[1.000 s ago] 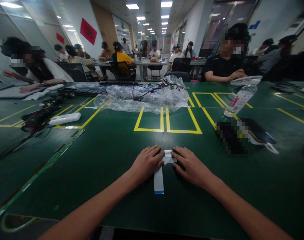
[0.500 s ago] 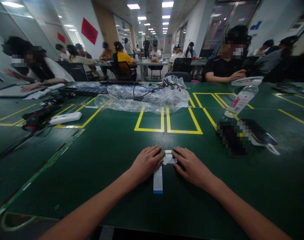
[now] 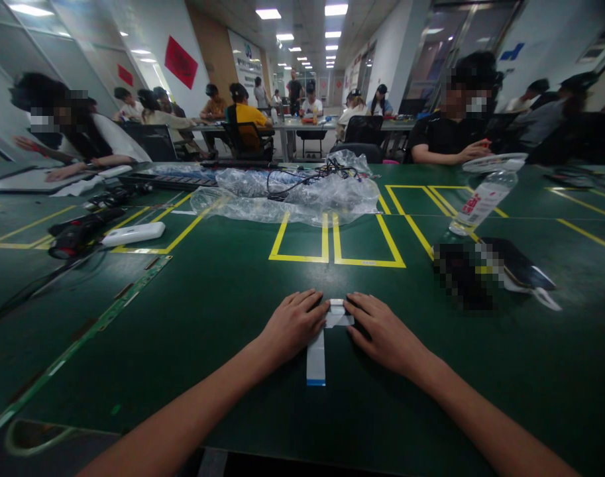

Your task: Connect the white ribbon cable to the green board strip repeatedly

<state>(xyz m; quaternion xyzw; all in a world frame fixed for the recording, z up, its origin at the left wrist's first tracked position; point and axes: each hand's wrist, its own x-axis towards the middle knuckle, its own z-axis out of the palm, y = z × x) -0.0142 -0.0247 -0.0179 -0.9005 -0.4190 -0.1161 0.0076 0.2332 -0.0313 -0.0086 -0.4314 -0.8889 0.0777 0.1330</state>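
Note:
A white flat ribbon cable (image 3: 316, 361) with a blue end lies on the green table, its strip running toward me. Its upper part is bent sideways into a folded piece (image 3: 339, 320) between my hands. My left hand (image 3: 295, 323) rests over the left side of the fold, thumb and fingers closed against the cable and partly hiding it. On the other side, my right hand (image 3: 379, 328) lies low with its fingers stretched out and the thumb apart. Its index fingertip touches the fold's upper right edge.
Beyond my hands lies clear plastic wrapping (image 3: 292, 195) with black cables. A long green circuit board (image 3: 91, 331) and a white device (image 3: 134, 234) are at left. To the right stand a tilted bottle (image 3: 484, 199) and a phone-like dark object (image 3: 518, 262). Other people sit around.
Both hands stay almost still on the ribbon cable. The whole view shifts slightly, with the scene drifting a little right. The cable's fold looks the same.

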